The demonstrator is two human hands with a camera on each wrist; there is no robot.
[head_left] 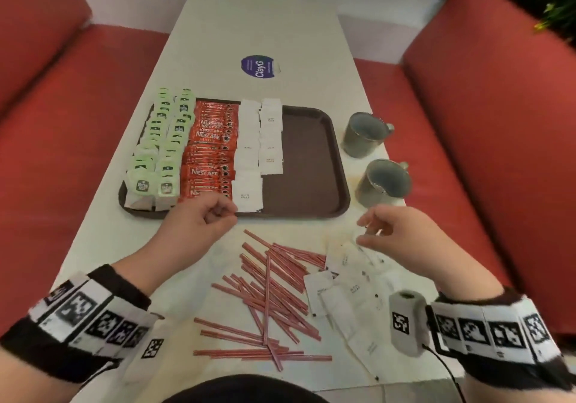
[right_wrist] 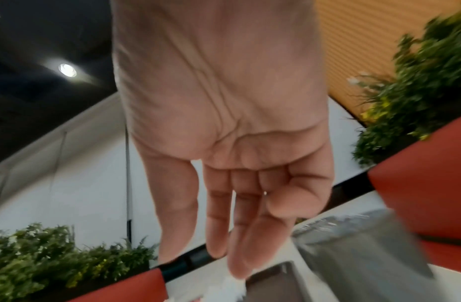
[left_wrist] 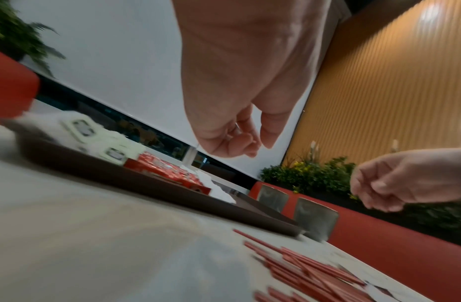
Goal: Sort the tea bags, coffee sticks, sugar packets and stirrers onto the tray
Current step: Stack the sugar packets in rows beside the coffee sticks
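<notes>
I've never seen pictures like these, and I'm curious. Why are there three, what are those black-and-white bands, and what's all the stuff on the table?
No machine here: a person is sorting drink supplies. The patterned bands hold small cameras on each wrist, and a third camera sits on the head. The big picture is the head view, looking down. The other two look along each palm, so the hands seem huge.

On the brown tray lie green tea bags, red coffee sticks and white sugar packets, in rows. On the white table, nearer the person, lie pink stirrers and more loose sugar packets. Two grey mugs stand beside the tray.

The left hand hovers at the tray's near edge with curled fingers, holding nothing. The right hand hangs relaxed above the loose packets, also holding nothing.
</notes>
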